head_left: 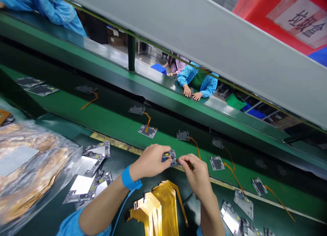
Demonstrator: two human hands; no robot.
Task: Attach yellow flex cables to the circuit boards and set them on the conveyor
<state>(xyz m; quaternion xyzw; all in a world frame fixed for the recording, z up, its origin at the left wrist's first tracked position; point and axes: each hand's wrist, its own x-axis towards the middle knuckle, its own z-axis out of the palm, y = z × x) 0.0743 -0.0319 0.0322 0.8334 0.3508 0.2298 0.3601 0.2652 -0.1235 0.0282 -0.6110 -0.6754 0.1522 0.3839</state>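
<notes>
Glossy yellow ribbon strips [159, 205] lay nearest. Left hand [150, 161] and right hand [196, 174] both pinched one small circuit board [170, 157]; its print was unreadable.

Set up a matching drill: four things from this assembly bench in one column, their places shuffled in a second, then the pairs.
1. small grey circuit board
2. stack of yellow flex cables
3. clear plastic bag of amber parts
4. blue wrist strap

a. far left of bench
b. pinched between left hand and right hand
c. around left wrist
d. below both hands

Pairs: 1-b, 2-d, 3-a, 4-c
</notes>
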